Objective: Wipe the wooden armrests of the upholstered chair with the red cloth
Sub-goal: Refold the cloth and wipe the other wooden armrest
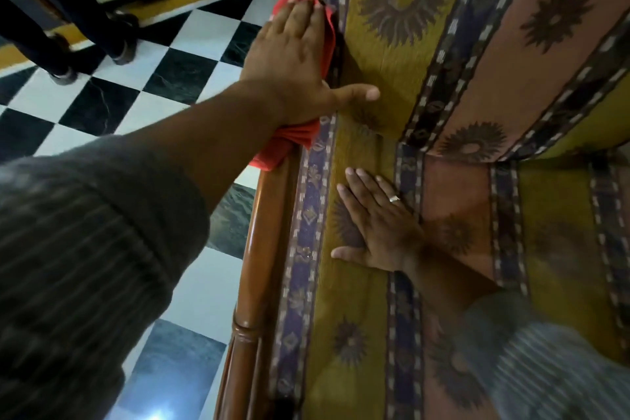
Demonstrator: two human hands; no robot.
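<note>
The upholstered chair (453, 85) has yellow, pink and purple patterned fabric and fills the right half of the view. Its wooden armrest (262, 249) runs up the middle, glossy brown. My left hand (296, 54) lies palm down on the red cloth (289, 143), pressing it onto the far part of the armrest, thumb spread onto the fabric. Red cloth shows above my fingertips and below my wrist. My right hand (375, 225) rests flat on the yellow seat cushion, fingers spread, a ring on one finger, holding nothing.
A black and white checkered tile floor (160, 54) lies left of the chair. Dark furniture legs (64, 41) with round feet stand at the upper left. A turned wooden post (243, 327) ends the armrest near me.
</note>
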